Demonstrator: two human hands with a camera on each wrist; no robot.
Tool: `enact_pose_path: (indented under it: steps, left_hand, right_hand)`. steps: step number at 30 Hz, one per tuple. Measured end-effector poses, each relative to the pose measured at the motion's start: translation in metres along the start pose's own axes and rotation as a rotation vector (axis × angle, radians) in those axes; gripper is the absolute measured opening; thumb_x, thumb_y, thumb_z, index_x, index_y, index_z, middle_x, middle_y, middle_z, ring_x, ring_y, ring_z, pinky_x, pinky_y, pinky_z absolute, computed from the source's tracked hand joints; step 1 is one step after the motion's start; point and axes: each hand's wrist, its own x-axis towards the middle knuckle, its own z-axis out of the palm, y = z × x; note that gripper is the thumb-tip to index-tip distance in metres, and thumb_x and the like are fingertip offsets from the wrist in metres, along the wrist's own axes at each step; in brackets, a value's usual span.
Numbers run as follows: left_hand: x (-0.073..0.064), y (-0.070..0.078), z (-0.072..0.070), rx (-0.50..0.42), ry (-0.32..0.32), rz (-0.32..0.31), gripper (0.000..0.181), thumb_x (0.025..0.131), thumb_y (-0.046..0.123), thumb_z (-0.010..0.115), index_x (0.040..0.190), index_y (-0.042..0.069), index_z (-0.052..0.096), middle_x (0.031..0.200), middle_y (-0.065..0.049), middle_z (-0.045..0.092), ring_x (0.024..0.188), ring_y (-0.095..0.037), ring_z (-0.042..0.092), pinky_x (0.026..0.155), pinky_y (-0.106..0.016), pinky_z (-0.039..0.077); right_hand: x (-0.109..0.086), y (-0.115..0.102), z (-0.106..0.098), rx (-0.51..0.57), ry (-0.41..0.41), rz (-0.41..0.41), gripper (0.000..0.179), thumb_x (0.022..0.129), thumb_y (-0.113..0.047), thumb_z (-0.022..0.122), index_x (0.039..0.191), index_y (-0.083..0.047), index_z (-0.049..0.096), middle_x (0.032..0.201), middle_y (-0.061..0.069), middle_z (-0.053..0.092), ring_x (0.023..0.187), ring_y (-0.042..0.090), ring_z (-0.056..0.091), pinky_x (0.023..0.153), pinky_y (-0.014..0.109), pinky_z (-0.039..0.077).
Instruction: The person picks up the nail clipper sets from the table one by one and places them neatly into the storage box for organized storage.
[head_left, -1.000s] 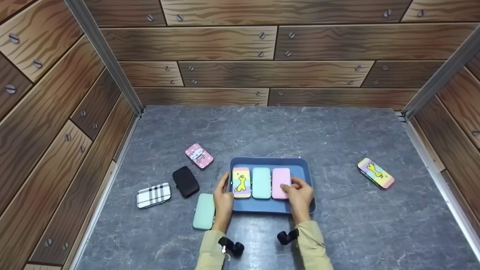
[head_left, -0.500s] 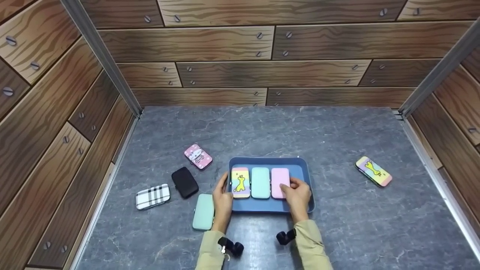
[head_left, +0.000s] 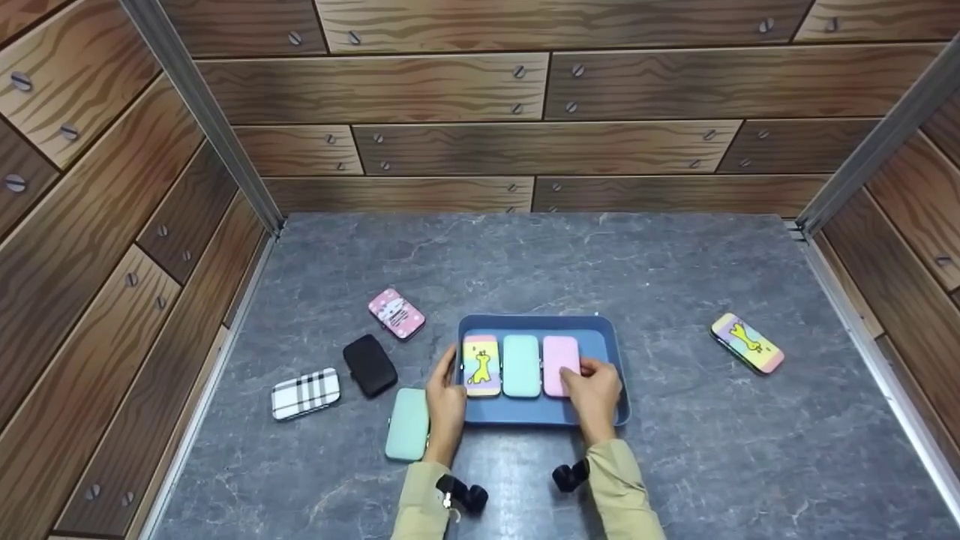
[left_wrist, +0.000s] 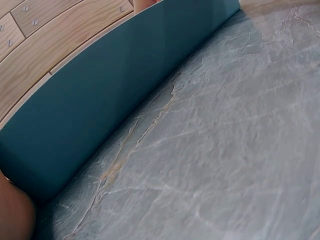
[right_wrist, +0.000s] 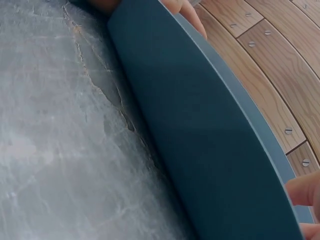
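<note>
In the head view, a blue tray (head_left: 525, 414) holds a row of three small clasp cases: a giraffe-print case (head_left: 481, 366), a mint case (head_left: 521, 366) and a pink case (head_left: 560, 360). My left hand (head_left: 445, 409) holds the tray's left side, with the thumb at the rim and fingers along the wall. My right hand (head_left: 596, 397) pinches the pink case, thumb on its top and fingers at its right edge. Both wrist views mostly show the tray's front wall (left_wrist: 110, 90), which hides the cases. Fingertips (right_wrist: 302, 190) of my right hand show above the rim in the right wrist view.
Left of the tray lie a pink cat-print case (head_left: 397, 313), a black case (head_left: 370, 365), a plaid case (head_left: 306, 394) and another mint case (head_left: 407, 424) beside my left hand. A second giraffe-print case (head_left: 747, 343) lies far right. Wood-patterned walls (head_left: 450, 150) enclose the table (head_left: 712, 450).
The head view shifts slightly. Both hands, the tray and the cases otherwise keep their places.
</note>
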Motion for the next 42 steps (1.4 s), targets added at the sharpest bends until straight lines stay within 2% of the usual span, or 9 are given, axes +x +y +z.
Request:
enact_pose_path:
  steps: [8, 16, 26, 30, 37, 42]
  left_hand:
    - [-0.002, 0.005, 0.001, 0.028, -0.007, 0.012, 0.079, 0.065, -0.025, 0.032, 0.142, -0.012, 0.044, 0.146, -0.028, 0.044, 0.141, -0.039, 0.034, 0.116, -0.045, 0.027]
    - [0.011, -0.03, 0.002, 0.022, 0.03, 0.009, 0.083, 0.064, -0.028, 0.028, 0.143, -0.01, 0.045, 0.148, -0.027, 0.043, 0.142, -0.038, 0.033, 0.116, -0.043, 0.027]
    - [0.012, -0.034, 0.001, 0.011, 0.027, 0.012, 0.084, 0.064, -0.027, 0.03, 0.143, -0.006, 0.047, 0.148, -0.023, 0.045, 0.142, -0.033, 0.035, 0.115, -0.041, 0.028]
    - [0.009, -0.029, 0.001, 0.011, 0.026, 0.005, 0.083, 0.065, -0.028, 0.028, 0.144, -0.008, 0.044, 0.148, -0.025, 0.043, 0.142, -0.035, 0.033, 0.115, -0.043, 0.027]
    - [0.0, 0.0, 0.0, 0.018, -0.006, 0.023, 0.08, 0.064, -0.027, 0.031, 0.142, -0.013, 0.044, 0.147, -0.03, 0.043, 0.141, -0.039, 0.033, 0.114, -0.044, 0.028]
    - [-0.001, 0.006, -0.001, 0.008, -0.014, 0.022, 0.079, 0.065, -0.026, 0.031, 0.142, -0.013, 0.044, 0.147, -0.029, 0.043, 0.142, -0.038, 0.033, 0.115, -0.044, 0.027]
  right_hand:
    - [-0.001, 0.001, 0.0, 0.002, 0.007, 0.01, 0.039, 0.079, -0.012, 0.075, 0.111, 0.01, 0.069, 0.104, 0.023, 0.061, 0.097, 0.036, 0.059, 0.087, 0.046, 0.048]
    - [-0.001, 0.0, 0.002, -0.031, 0.01, -0.017, 0.042, 0.078, -0.012, 0.075, 0.115, 0.008, 0.068, 0.103, 0.021, 0.061, 0.097, 0.035, 0.059, 0.088, 0.046, 0.046]
    - [-0.002, -0.002, 0.001, -0.134, -0.016, -0.102, 0.044, 0.081, -0.014, 0.073, 0.119, 0.005, 0.067, 0.112, 0.021, 0.058, 0.108, 0.037, 0.055, 0.094, 0.05, 0.044]
    - [-0.002, -0.002, -0.002, -0.172, -0.04, -0.116, 0.042, 0.082, -0.016, 0.074, 0.119, 0.004, 0.067, 0.112, 0.02, 0.06, 0.107, 0.036, 0.058, 0.092, 0.051, 0.045]
    - [0.003, -0.006, -0.01, -0.229, -0.111, -0.12, 0.042, 0.083, -0.016, 0.072, 0.121, 0.003, 0.067, 0.111, 0.02, 0.062, 0.105, 0.036, 0.06, 0.089, 0.052, 0.048]
    - [0.009, -0.014, -0.02, -0.226, -0.161, -0.161, 0.04, 0.085, -0.015, 0.069, 0.118, 0.007, 0.067, 0.105, 0.022, 0.068, 0.101, 0.036, 0.063, 0.088, 0.051, 0.05]
